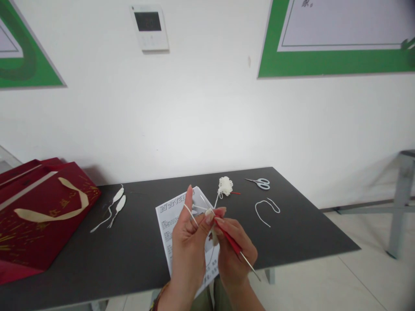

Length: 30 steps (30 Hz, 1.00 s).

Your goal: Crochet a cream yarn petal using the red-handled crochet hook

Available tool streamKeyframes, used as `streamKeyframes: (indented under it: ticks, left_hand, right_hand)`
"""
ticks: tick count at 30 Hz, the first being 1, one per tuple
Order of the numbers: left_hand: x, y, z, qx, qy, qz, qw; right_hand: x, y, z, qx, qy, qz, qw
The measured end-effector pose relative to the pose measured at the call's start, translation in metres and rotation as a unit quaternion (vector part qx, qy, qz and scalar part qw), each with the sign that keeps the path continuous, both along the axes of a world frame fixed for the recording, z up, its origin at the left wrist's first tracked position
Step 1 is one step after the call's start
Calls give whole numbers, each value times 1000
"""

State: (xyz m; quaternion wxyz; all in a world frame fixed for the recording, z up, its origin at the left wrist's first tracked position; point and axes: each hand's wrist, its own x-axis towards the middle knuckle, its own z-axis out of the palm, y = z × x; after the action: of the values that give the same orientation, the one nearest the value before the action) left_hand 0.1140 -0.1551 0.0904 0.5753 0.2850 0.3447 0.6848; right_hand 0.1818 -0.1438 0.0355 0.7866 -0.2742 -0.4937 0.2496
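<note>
White yarn (216,201) runs from a small loose ball of yarn (225,185) to my hands and loops around my raised left index finger. My left hand (191,233) pinches a small white crochet piece (209,213) between thumb and fingers. In my right hand (236,246) is a crochet hook (231,239) with a red handle and a metal shaft that sticks out toward the lower right. Its tip meets the work at my left fingertips, where the stitches are hidden. Beneath both hands lies a printed instruction sheet (165,229).
Two white leaf-shaped crochet pieces (120,203) with yarn tails lie on the dark table (139,255). A red gift bag (48,220) stands at the left. Scissors (261,183), a loose yarn strand (259,214) and a thin red stick (236,193) lie toward the right.
</note>
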Motion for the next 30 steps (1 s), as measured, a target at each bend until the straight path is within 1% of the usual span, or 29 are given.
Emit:
streamKeyframes:
  ticks: [3,6,8,11,13,14,15,17,20,22,26,30]
  left_hand:
    - [-4,2,-1,4,34,-18,999]
    - [-10,3,4,-7,74,-37,997]
    - [-14,3,9,-16,116,-49,992]
    - [-23,4,13,-15,177,-82,981]
    - [-30,6,13,1,209,-108,972]
    - [-34,8,12,13,223,-120,967]
    - [-37,9,11,24,235,-125,964]
    - [-42,12,10,43,250,-130,958]
    - [-43,14,9,68,242,-128,959]
    - [-41,15,9,76,232,-115,963]
    - [-33,13,10,52,232,-54,970]
    - [-29,11,7,26,204,-21,978]
  right_hand:
    - [-2,0,2,-46,63,40,996]
    - [0,0,5,-90,126,102,983]
    - [3,1,7,-126,189,151,962]
    - [10,2,12,-191,267,237,914]
    - [14,2,15,-225,289,282,887]
    - [16,2,16,-234,291,296,879]
    - [18,2,17,-238,288,304,877]
    - [21,1,18,-238,271,304,882]
    - [24,2,19,-240,251,293,891]
    - [24,3,20,-246,252,292,890]
    - [22,2,20,-266,274,282,880]
    - [19,0,18,-283,301,272,869]
